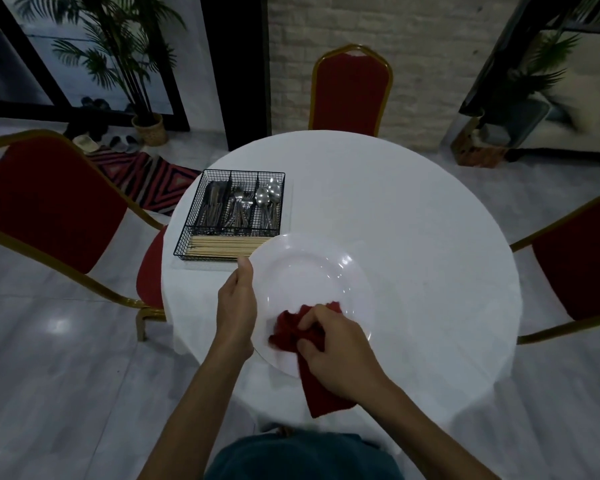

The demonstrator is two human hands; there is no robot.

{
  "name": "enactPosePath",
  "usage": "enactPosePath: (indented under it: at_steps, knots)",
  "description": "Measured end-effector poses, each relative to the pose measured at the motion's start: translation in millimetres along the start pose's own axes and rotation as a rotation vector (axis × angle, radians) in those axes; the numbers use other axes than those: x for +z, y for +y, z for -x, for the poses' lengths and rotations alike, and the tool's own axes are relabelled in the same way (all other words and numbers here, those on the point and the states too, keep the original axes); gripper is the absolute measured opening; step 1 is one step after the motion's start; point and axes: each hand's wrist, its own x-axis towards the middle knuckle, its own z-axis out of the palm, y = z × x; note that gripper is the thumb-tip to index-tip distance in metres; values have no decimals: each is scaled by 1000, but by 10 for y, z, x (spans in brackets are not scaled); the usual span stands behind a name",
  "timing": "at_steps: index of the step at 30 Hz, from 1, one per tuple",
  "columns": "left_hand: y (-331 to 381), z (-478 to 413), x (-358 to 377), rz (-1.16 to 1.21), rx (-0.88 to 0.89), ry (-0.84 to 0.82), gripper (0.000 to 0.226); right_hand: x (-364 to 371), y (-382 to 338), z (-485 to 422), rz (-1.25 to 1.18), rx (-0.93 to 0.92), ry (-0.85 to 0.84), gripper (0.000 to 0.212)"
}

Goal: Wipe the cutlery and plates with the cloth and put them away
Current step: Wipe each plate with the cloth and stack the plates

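A round table (413,220) under white linen fills the middle, with three red chairs around it: one at the far side (350,88), one to the left (49,209) and one to the right (582,265). A white plate (302,268) is held over the table's near left part, and its far rim hides the near right corner of a black wire basket (243,172). The basket stands on the table's left side. Its far compartments hold knives (215,202), forks (239,206) and spoons (269,197), and its near one holds wooden sticks (222,245).

A red cloth (321,393) lies bunched on the plate's near part, its tail hanging over the near rim. The left hand (236,306) grips the plate's left rim, thumb on top; its fingers are hidden underneath. The right hand (336,355) has its fingers curled round the bunched cloth and presses it onto the plate.
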Motion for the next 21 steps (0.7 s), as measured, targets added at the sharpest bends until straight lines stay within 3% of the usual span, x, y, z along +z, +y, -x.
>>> enactPosePath:
  at_steps: [3, 6, 9, 11, 14, 16, 21]
  knots:
    - [3, 59, 121, -10, 33, -4, 41, 49, -152, -144, -7, -81, 44, 19]
    - [-2, 130, 216, -11, 56, -36, 40, 45, -73, -421, -14, -224, 239, 18]
    - [35, 89, 164, 10, 34, 2, 53, -68, 116, -652, 139, -172, 380, 22]
    - [86, -2, 87, 22, 32, 25, 61, -60, 194, -658, 201, -173, 349, 39]
    - [146, -51, 26, 39, 43, 30, 61, 89, 113, -522, 126, -125, 157, 54]
    - [141, -52, 52, 10, 66, 16, 60, 192, -38, -437, 4, -100, 44, 56]
    - [241, -131, 22, 14, 77, 11, 47, 238, -391, -132, -86, -297, -16, 49]
